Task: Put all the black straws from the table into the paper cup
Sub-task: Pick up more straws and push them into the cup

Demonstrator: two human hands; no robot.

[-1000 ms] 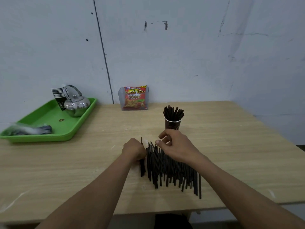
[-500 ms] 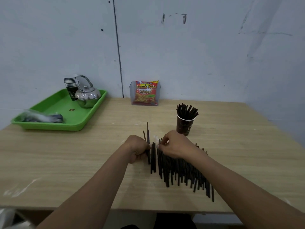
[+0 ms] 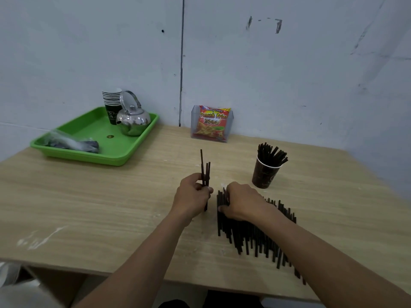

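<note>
A row of several black straws lies side by side on the wooden table, near its front edge. My left hand grips a small bunch of black straws that stick up nearly upright above my fist. My right hand rests on the far left end of the row, fingers curled over the straws' tips. The dark paper cup stands just behind and to the right of my right hand, with several black straws poking out of it.
At the back left sits a green tray holding a steel kettle, a stack of paper cups and a plastic bag. A clear holder with a red snack packet stands against the wall.
My left hand has lifted its bunch of straws higher and more upright. My right hand has settled onto the left end of the row. The view has shifted to the left.
</note>
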